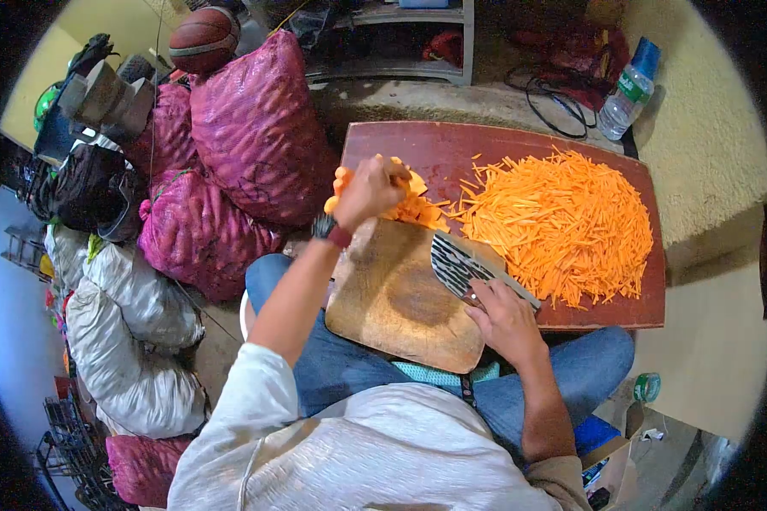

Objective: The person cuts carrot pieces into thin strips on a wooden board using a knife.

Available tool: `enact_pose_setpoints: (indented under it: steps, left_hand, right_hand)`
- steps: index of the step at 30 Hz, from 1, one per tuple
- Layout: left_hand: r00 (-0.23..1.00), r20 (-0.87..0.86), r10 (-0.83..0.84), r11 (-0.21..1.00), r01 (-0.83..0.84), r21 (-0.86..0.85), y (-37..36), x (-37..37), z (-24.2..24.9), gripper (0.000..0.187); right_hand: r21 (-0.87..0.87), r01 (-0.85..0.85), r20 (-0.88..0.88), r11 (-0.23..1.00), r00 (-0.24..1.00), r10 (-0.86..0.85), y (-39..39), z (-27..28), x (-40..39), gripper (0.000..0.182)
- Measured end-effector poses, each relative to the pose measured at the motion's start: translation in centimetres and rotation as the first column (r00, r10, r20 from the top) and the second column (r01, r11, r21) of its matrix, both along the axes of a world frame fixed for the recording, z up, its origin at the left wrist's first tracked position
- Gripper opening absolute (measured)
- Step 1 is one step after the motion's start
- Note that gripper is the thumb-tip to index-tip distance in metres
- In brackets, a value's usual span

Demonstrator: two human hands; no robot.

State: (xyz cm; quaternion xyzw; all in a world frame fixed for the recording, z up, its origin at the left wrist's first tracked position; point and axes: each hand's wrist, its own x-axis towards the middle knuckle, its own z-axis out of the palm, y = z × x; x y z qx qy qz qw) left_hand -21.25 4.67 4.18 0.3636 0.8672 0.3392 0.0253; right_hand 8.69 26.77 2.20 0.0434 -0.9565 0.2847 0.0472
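My left hand (372, 194) reaches over the far left corner of the cutting board, its fingers curled down among carrot slices (416, 209); exactly how many pieces it grips is hidden. My right hand (510, 319) is wrapped round the handle of a wide kitchen knife (462, 266). The knife's patterned dark-and-silver blade lies low over the board's right side, pointing up and left. The worn wooden cutting board (371, 315) has no carrot on its near half. A large heap of carrot strips (562, 230) lies just right of the knife.
A reddish-brown table (400, 140) carries the board and heap. Full pink mesh sacks (256, 128) stand at the left, a basketball (204, 40) on top. White sacks (136, 349) lie nearer. A plastic bottle (627, 98) stands behind the table's right corner, beside a black cable (562, 98).
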Motion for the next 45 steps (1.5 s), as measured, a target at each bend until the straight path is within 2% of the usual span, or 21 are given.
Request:
enact_pose_setpoints:
  steps: [2, 3, 4, 5, 6, 8, 9, 14, 16, 17, 19, 21, 25, 29, 32, 33, 36, 40, 42, 45]
  left_hand:
    - [0.995, 0.031, -0.099, 0.995, 0.099, 0.004, -1.1, 4.2, -1.2, 0.026]
    - [0.993, -0.005, -0.12, 0.989, 0.12, 0.084, -1.6, 7.6, -1.3, 0.011]
    - [0.983, 0.003, -0.185, 0.976, 0.183, 0.119, -2.1, 10.0, -0.9, 0.015]
    - [0.974, 0.12, -0.192, 0.978, 0.179, 0.107, -2.8, 11.9, -2.1, 0.018]
    - [0.973, 0.13, -0.193, 0.977, 0.179, 0.114, -3.3, 13.4, -2.3, 0.018]
    - [0.989, 0.045, -0.138, 0.989, 0.135, 0.061, -4.0, 15.9, -2.5, 0.024]
    - [0.996, 0.002, -0.088, 0.993, 0.088, 0.085, -4.3, 16.8, -2.7, 0.035]
    - [0.995, -0.084, 0.053, 0.995, -0.045, 0.087, -4.5, 17.6, -3.7, 0.046]
    - [0.991, -0.105, 0.078, 0.993, -0.068, 0.098, -4.6, 17.5, -3.9, 0.048]
    - [0.991, -0.112, 0.078, 0.993, -0.067, 0.102, -4.4, 17.5, -3.9, 0.047]
    - [0.989, -0.118, 0.083, 0.991, -0.07, 0.11, -4.4, 17.6, -3.8, 0.045]
    - [0.994, -0.109, -0.029, 0.998, 0.034, 0.049, -4.5, 18.1, -3.7, 0.049]
    - [0.981, -0.167, -0.096, 0.994, 0.104, 0.038, -4.5, 19.9, -3.5, 0.049]
    - [0.979, -0.181, -0.096, 0.995, 0.088, -0.052, -4.9, 20.3, -3.6, 0.053]
    - [0.973, -0.195, -0.123, 0.99, 0.107, -0.092, -4.9, 20.0, -3.9, 0.055]
    - [0.97, -0.2, -0.138, 0.988, 0.12, -0.098, -4.9, 20.0, -4.0, 0.055]
    - [0.97, -0.213, -0.12, 0.99, 0.101, -0.099, -4.8, 20.2, -3.9, 0.054]
    - [0.977, -0.176, -0.122, 0.99, 0.108, -0.089, -4.7, 20.0, -4.2, 0.057]
    - [0.974, -0.176, -0.139, 0.986, 0.12, -0.118, -4.9, 20.1, -3.8, 0.055]
    - [0.979, -0.138, -0.153, 0.985, 0.139, -0.105, -5.4, 20.7, -2.9, 0.049]
  right_hand:
    - [0.006, -0.001, 0.001, 1.0, 1.0, 0.001, 0.0, 0.1, 0.1, 0.049]
    - [0.008, -0.004, 0.001, 1.0, 1.0, 0.004, 0.0, 0.1, 0.1, 0.05]
    - [0.011, -0.004, 0.004, 1.0, 1.0, 0.004, 0.0, 0.3, 0.0, 0.05]
    - [0.003, -0.014, 0.014, 1.0, 1.0, 0.014, 0.0, 0.6, 0.1, 0.052]
    - [-0.005, -0.024, 0.029, 1.0, 0.999, 0.024, 0.0, 0.8, 0.2, 0.053]
    - [0.003, -0.024, 0.038, 1.0, 0.999, 0.024, 0.0, 0.7, 0.2, 0.056]
    - [0.004, -0.026, 0.034, 1.0, 0.999, 0.026, -0.2, 0.7, 0.4, 0.058]
    - [0.026, -0.011, 0.109, 1.0, 0.994, 0.009, -0.9, 2.1, 0.9, 0.065]
    - [-0.074, 0.032, 0.17, 0.997, 0.985, -0.019, -1.0, 2.6, 1.0, 0.06]
    - [-0.067, 0.025, 0.172, 0.997, 0.985, -0.013, -1.0, 2.5, 1.1, 0.06]
    - [-0.203, 0.02, 0.087, 0.979, 0.996, -0.002, -0.9, 2.4, 1.2, 0.055]
    - [-0.254, 0.027, 0.1, 0.967, 0.995, -0.001, -1.2, 3.2, 1.2, 0.053]
    - [-0.341, 0.01, 0.161, 0.94, 0.986, 0.048, -1.9, 4.8, 0.8, 0.049]
    - [-0.321, -0.037, 0.252, 0.946, 0.96, 0.123, -3.0, 5.1, 0.9, 0.048]
    - [-0.306, -0.043, 0.247, 0.951, 0.961, 0.123, -3.9, 4.4, 1.7, 0.049]
    - [-0.304, -0.019, 0.245, 0.952, 0.965, 0.097, -4.2, 4.4, 1.8, 0.043]
    - [-0.394, 0.035, 0.264, 0.918, 0.962, 0.077, -4.2, 5.5, 1.6, 0.047]
    - [-0.32, 0.049, 0.206, 0.946, 0.978, 0.019, -3.8, 4.7, 1.2, 0.043]
    - [-0.331, -0.001, 0.331, 0.944, 0.937, 0.117, -3.9, 5.5, 1.1, 0.042]
    - [-0.299, 0.006, 0.364, 0.954, 0.925, 0.108, -4.5, 6.0, 1.9, 0.042]
